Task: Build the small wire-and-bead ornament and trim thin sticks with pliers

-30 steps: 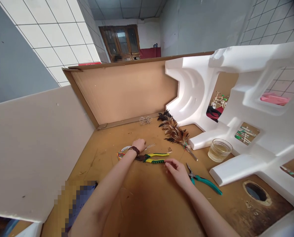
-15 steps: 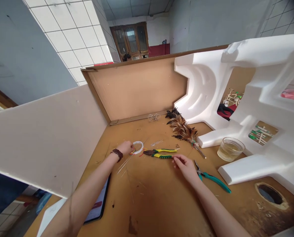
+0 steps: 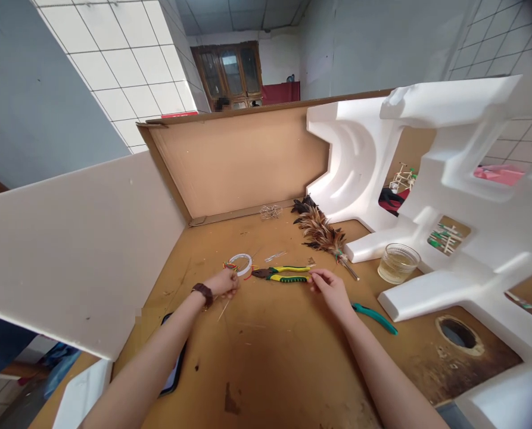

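While the right hand [image 3: 330, 286] pinches the yellow pliers [image 3: 283, 274], the left hand's [image 3: 224, 283] closed grip hides its contents.

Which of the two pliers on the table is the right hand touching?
The yellow-handled pliers; the right hand touches their handle ends. The teal-handled pliers lie untouched beside the wrist.

Both bare forearms stretched forward. Left hand [image 3: 224, 282] loosely curled, a dark band at its wrist. Right hand [image 3: 330, 288] palm down, fingertips pinched.

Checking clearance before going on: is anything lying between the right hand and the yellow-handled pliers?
Nothing visible. The right hand has its fingertips at the handle ends of the yellow-handled pliers, with only bare tabletop around them.
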The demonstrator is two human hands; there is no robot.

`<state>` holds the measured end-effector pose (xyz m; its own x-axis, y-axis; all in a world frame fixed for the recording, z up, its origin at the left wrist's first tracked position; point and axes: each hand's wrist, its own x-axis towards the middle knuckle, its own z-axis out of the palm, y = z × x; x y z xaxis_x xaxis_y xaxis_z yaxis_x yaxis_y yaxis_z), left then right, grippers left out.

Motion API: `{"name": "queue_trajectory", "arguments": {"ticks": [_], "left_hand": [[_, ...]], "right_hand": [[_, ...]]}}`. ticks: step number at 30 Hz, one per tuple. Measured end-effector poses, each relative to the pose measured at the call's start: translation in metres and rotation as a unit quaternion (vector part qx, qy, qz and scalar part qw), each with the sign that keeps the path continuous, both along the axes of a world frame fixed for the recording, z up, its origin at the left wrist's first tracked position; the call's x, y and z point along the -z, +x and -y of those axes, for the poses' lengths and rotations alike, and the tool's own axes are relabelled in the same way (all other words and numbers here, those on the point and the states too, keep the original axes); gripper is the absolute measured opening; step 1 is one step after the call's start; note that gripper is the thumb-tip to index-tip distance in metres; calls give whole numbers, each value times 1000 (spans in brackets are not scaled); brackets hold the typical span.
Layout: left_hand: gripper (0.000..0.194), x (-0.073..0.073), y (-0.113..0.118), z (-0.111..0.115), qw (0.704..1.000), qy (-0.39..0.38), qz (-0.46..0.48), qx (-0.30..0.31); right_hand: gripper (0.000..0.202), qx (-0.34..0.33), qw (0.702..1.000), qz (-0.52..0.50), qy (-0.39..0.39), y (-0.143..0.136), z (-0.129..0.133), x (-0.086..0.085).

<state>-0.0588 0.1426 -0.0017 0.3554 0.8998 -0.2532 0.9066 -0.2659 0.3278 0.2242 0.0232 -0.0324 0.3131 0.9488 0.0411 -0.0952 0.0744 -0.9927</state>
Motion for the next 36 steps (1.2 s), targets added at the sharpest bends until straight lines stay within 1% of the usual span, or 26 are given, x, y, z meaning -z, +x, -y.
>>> {"name": "queue_trajectory", "arguments": {"ticks": [2,3,4,5,6,7,10,12,14,17,19,20,21,22,23,24,25,27,29,32,36], "left_hand": [[15,-9,1,5,998,-33,51,8],[17,-14,4,8,994,-51,97,9],[19,-18,8,11,984,-69,166,6],[21,-23,13,15,967,-89,239,3],[24,-27,20,19,947,-107,301,3],[27,-30,28,24,931,-121,344,5],[31,-35,58,39,904,-154,398,22],[32,-35,77,48,889,-169,423,48],[31,-33,94,53,876,-178,442,77],[29,-31,110,53,868,-166,454,113],[29,-31,115,44,879,-153,432,132],[30,-31,115,37,894,-138,404,137],[31,-30,114,28,917,-112,357,140],[33,-28,113,18,943,-67,297,131],[33,-26,111,8,971,-5,206,118],[32,-22,109,-3,988,76,94,101],[28,-18,107,-13,989,101,53,90],[21,-8,106,-30,989,126,4,82],[19,3,109,-41,986,139,-29,82],[21,15,117,-49,981,153,-68,96],[24,23,128,-56,974,162,-98,125]], "right_hand": [[37,-2,1000,-15,2,3,1,-4],[37,-4,1000,-20,2,3,2,-5],[36,-12,1000,-21,-1,3,2,-5],[35,-26,999,-20,-6,1,3,-5],[34,-48,999,-15,-14,-2,5,-5],[33,-76,997,-10,-23,-6,7,-4],[32,-172,984,0,-46,-19,13,-4],[34,-210,977,-7,-47,-25,17,-6],[34,-225,974,-16,-36,-26,18,-7],[30,-217,975,-23,-29,-23,16,-7],[29,-195,980,-28,-32,-18,12,-5],[28,-179,983,-34,-28,-17,11,-4],[29,-160,986,-42,-21,-15,9,-4],[29,-141,988,-53,-13,-13,7,-3],[30,-123,990,-62,-6,-12,6,-3],[30,-106,992,-70,-4,-11,5,-3],[31,-93,993,-74,-6,-11,4,-3],[32,-80,994,-73,-14,-11,3,-3],[33,-79,995,-65,-19,-11,3,-3],[33,-81,995,-56,-22,-12,3,-2],[34,-75,996,-43,-23,-12,2,1]]}}
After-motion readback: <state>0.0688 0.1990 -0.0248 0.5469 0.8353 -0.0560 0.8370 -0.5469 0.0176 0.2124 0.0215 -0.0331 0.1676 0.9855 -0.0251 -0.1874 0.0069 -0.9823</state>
